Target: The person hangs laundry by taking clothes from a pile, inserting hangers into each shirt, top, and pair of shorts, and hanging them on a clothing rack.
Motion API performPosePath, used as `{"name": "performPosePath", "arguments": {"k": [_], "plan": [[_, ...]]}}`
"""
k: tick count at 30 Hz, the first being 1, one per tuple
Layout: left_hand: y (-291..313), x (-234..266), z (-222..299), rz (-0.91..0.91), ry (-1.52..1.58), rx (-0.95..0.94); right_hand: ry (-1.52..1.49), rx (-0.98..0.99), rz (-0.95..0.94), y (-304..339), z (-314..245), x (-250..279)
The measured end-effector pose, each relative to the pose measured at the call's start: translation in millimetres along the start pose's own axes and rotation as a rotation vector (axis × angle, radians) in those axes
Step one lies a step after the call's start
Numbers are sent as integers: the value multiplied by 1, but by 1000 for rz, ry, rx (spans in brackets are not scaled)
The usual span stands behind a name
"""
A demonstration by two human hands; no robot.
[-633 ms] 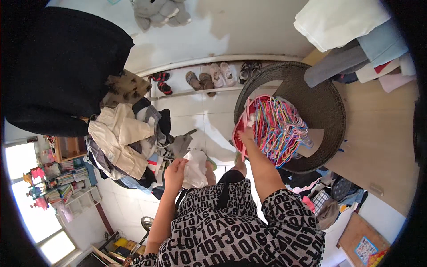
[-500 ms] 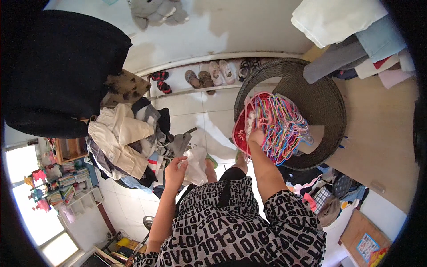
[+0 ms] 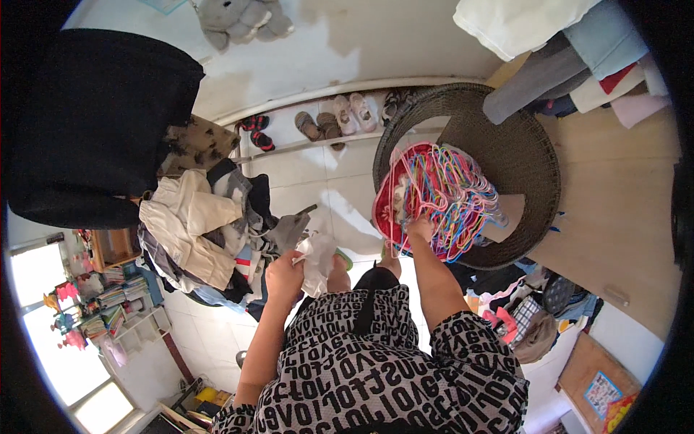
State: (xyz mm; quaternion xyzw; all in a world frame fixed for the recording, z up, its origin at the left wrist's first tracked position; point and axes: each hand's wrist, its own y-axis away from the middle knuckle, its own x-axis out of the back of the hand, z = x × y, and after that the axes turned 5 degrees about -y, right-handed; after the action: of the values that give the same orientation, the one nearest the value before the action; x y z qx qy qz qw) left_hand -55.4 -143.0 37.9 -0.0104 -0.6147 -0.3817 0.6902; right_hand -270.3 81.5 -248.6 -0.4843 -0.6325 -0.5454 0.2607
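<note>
My left hand [image 3: 284,276] is closed on the upper edge of a thin white cloth [image 3: 316,262], which hangs down beside my leg. My right hand [image 3: 421,230] reaches to the near left part of a big heap of colourful clothes hangers [image 3: 455,195]. Its fingers are curled in among them, and what they grip is partly hidden. The hangers lie in a red patterned container [image 3: 383,210], set in a large dark woven basket [image 3: 538,166]. To the left of my left hand is a pile of clothes [image 3: 195,224], with cream trousers on top.
Several shoes [image 3: 318,126] line the wall behind a low rail. Folded clothes [image 3: 578,65] jut out at the upper right, above a wooden panel [image 3: 614,210]. More clothes [image 3: 535,318] lie below the basket. A large black cloth-covered shape [image 3: 101,123] stands at the far left.
My left hand has closed on the white cloth and raised its edge; its fingers were looser before. My right hand has drawn back slightly toward me among the hangers.
</note>
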Motion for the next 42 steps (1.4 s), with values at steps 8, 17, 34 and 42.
{"name": "performPosePath", "arguments": {"k": [8,17,34,42], "plan": [[3,2,-10,181,104,-49,112,-117,-156,-11,-6,4],[-1,16,7,203,222,-85,-73,-257,-208,-6,-17,14],[-28,-6,-10,264,576,-108,-495,390,64,75,-25,72],[-86,-11,-10,394,903,-107,-689,755,-149,136,-59,215]]}}
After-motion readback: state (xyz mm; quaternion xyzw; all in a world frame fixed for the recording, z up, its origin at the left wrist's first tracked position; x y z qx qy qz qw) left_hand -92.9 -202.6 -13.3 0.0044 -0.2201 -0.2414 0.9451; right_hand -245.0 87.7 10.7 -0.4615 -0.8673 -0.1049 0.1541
